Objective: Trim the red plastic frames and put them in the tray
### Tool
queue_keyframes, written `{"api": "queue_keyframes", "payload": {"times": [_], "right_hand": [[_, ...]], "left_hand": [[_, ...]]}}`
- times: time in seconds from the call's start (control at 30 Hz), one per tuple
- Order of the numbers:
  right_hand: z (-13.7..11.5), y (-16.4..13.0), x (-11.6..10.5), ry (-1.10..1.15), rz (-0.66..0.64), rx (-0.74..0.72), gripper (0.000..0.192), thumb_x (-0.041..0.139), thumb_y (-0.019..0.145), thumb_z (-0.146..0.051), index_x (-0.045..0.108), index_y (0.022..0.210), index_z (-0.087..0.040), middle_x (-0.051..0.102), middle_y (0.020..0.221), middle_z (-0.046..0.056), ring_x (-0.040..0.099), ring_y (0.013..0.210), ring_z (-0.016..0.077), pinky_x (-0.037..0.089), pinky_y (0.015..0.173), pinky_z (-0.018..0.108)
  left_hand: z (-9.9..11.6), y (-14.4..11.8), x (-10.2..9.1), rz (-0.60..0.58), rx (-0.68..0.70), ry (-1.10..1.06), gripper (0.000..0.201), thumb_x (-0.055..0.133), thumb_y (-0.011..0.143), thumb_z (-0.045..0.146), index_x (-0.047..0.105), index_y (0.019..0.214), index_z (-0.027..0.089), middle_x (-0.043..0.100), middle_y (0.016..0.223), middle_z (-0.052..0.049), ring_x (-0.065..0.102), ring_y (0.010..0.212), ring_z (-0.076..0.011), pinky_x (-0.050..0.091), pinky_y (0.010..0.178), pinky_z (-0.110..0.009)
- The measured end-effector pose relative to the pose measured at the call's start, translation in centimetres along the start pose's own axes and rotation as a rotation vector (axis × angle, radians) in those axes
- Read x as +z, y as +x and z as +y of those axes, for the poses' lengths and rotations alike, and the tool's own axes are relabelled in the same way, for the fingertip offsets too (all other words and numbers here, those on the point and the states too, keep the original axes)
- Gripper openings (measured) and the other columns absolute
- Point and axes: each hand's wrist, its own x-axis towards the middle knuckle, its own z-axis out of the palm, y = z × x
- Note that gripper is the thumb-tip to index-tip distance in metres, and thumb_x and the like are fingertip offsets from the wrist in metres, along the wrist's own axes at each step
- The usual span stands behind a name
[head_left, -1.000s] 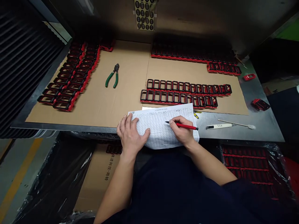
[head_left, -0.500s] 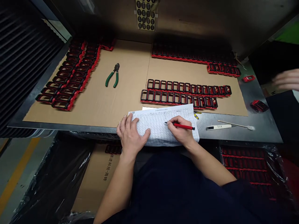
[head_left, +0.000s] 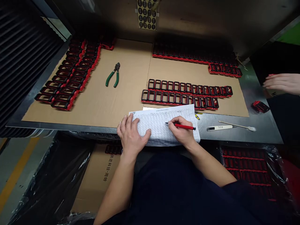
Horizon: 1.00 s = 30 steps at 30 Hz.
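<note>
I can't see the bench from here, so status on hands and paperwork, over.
Left hand spread on printed sheet. Right hand gripping red pen, tip over the printed sheet. Co-worker's hand far right, apart from it.

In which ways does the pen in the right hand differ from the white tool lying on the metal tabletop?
The pen is red and black; the tool is mostly white. The pen is held in the right hand; the tool lies on the metal tabletop. In the picture, the pen's tip points left, the tool's thin tip right. Both are long and slender.
</note>
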Motion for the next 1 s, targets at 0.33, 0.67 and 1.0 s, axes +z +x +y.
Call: {"api": "queue_keyframes", "payload": {"times": [0.33,0.67,1.0], "right_hand": [[0.03,-0.01,0.09,-0.042,-0.013,0.002,0.018,0.064,0.079,-0.037,0.066,0.069,-0.022,0.068,0.063,0.0,0.062,0.058,0.0172,0.048,0.062,0.03],[0.11,-0.03,0.12,-0.073,-0.025,0.005,0.018,0.064,0.079,-0.038,0.066,0.069,-0.023,0.068,0.064,0.0,0.062,0.06,0.0178,0.049,0.064,0.03],[0.02,-0.08,0.16,-0.095,-0.023,-0.004,0.018,0.063,0.079,-0.037,0.066,0.07,-0.023,0.069,0.067,0.0,0.063,0.062,0.018,0.05,0.067,0.031]], "left_hand": [[0.1,0.02,-0.07,0.006,0.002,-0.016,0.052,0.064,0.081,0.052,0.062,0.118,0.016,0.054,0.148,-0.02,0.044,0.141,-0.0403,0.026,0.115,-0.054],[0.2,0.0,-0.12,-0.012,-0.018,-0.038,0.051,0.064,0.08,0.052,0.061,0.118,0.018,0.054,0.149,-0.019,0.043,0.142,-0.0397,0.024,0.116,-0.054],[0.25,0.02,-0.2,-0.032,-0.033,-0.051,0.051,0.064,0.081,0.052,0.061,0.119,0.019,0.053,0.15,-0.018,0.041,0.143,-0.039,0.023,0.117,-0.054]]}}
